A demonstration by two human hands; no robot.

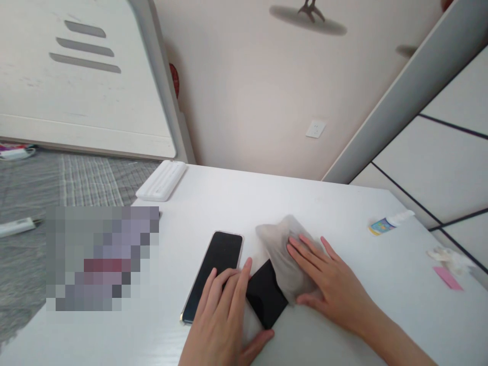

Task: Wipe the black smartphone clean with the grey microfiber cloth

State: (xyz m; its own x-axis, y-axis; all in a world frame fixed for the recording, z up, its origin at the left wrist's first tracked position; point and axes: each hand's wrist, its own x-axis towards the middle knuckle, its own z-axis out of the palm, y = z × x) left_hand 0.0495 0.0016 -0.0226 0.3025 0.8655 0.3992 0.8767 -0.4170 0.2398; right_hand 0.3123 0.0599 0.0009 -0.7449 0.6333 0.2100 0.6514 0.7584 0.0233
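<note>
On the white table (pixel 328 203) lies a black smartphone (pixel 217 264) with a pale metallic rim, tilted in the picture. My left hand (pixel 221 315) lies across its lower right part, with the fingertips against a flat black piece (pixel 266 295) beside it and the thumb near that piece's lower corner. My right hand (pixel 324 274) presses a crumpled grey translucent wipe (pixel 284 254) down over the upper end of the black piece, so part of that piece is hidden.
A small bottle with a blue label (pixel 389 222) and crumpled tissue (pixel 448 259) lie at the table's right, near a pink slip (pixel 448 278). A white ribbed plastic object (pixel 162 180) sits at the far left corner. Plaid grey bedding (pixel 87 178) spreads beyond the left edge.
</note>
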